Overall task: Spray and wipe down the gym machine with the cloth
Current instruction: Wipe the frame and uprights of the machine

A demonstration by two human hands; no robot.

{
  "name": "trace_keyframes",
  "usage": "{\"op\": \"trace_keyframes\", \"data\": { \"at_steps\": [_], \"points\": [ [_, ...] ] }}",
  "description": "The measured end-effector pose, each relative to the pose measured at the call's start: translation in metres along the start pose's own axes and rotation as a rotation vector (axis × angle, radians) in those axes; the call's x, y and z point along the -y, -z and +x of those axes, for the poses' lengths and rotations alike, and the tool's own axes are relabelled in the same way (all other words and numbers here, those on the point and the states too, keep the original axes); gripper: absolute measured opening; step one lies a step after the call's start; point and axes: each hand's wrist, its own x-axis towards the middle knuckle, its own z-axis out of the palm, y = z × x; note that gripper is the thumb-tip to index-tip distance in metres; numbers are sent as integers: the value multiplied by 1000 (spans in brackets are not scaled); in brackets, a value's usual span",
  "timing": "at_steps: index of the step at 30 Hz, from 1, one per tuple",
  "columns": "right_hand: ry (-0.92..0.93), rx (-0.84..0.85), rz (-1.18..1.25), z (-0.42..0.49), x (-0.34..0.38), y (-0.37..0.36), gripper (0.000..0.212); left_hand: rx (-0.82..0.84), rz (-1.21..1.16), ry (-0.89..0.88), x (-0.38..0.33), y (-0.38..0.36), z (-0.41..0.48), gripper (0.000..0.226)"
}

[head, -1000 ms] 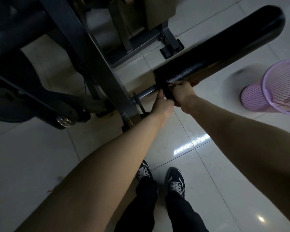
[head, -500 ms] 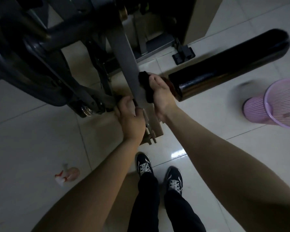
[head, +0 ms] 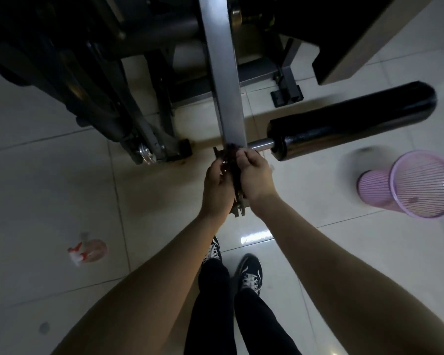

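Clasping the lower end of the grey bar [head: 221,73], the left hand [head: 217,187] and right hand [head: 255,178] each gripped the cloth [head: 232,162]; a tight wrap would likely wipe every face.

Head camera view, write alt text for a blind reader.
The left hand and right hand hold a dark cloth on the gym machine's grey bar, beside a black roller pad. A spray bottle and pink basket sit on the tiled floor.
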Motion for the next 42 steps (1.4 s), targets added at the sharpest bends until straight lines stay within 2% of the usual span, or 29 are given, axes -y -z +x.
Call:
{"op": "trace_keyframes", "data": {
  "at_steps": [2, 4, 5, 7, 9, 11, 13, 14, 16, 19, 22, 25, 27, 29, 32, 34, 37, 38, 40, 42],
  "points": [
    [18, 39, 14, -12, 12, -18, 18, 4, -98, 16, -1, 12, -10, 29],
    [46, 116, -84, -17, 27, -32, 19, -18, -202, 38, 4, 28, -11, 35],
    [98, 166, -171, -17, 29, -37, 21, -20, -265, 58, 2, 34, -10, 33],
    [323, 221, -409, -16, 30, -42, 25, -43, -367, 97, -4, 44, -4, 27],
    [569, 143, -599, -13, 27, -41, 26, -114, -451, 131, -11, 47, 5, 18],
    [641, -71, -605, -5, 28, -31, 22, -226, -500, 185, -15, 43, 14, 19],
    [564, -240, -564, 10, 31, -22, 28, -271, -419, 218, -15, 39, 27, 19],
    [514, -269, -593, 18, 32, -19, 33, -248, -351, 220, -17, 35, 30, 16],
    [437, -216, -656, 35, 29, -18, 34, -140, -250, 228, -16, 22, 37, 19],
    [384, -221, -610, 38, 23, -29, 24, 4, -314, 340, -12, 7, 43, 27],
    [307, -286, -523, 42, 28, -34, 29, 74, -388, 421, -11, 2, 58, 45],
    [262, -271, -561, 48, 37, -34, 35, -20, -287, 349, -22, 0, 70, 49],
    [267, -264, -553, 49, 44, -33, 35, -62, -338, 284, -43, 0, 77, 54],
    [302, -258, -458, 48, 56, -35, 37, -130, -287, 191, -73, 2, 91, 55],
    [301, -255, -276, 56, 83, -46, 39, -176, -374, 94, -118, 9, 123, 49],
    [253, -278, -228, 64, 96, -53, 36, -166, -392, 102, -133, 12, 137, 51],
    [234, -292, -269, 65, 100, -56, 38, -150, -421, 208, -116, 13, 153, 83],
    [237, -285, -284, 65, 98, -54, 38, -132, -430, 227, -103, 11, 162, 86],
    [221, -259, -279, 68, 94, -49, 38, -73, -413, 237, -91, 12, 161, 80],
    [166, -205, -153, 69, 91, -44, 37, -73, -374, 213, -91, 14, 135, 66]
  ]
}}
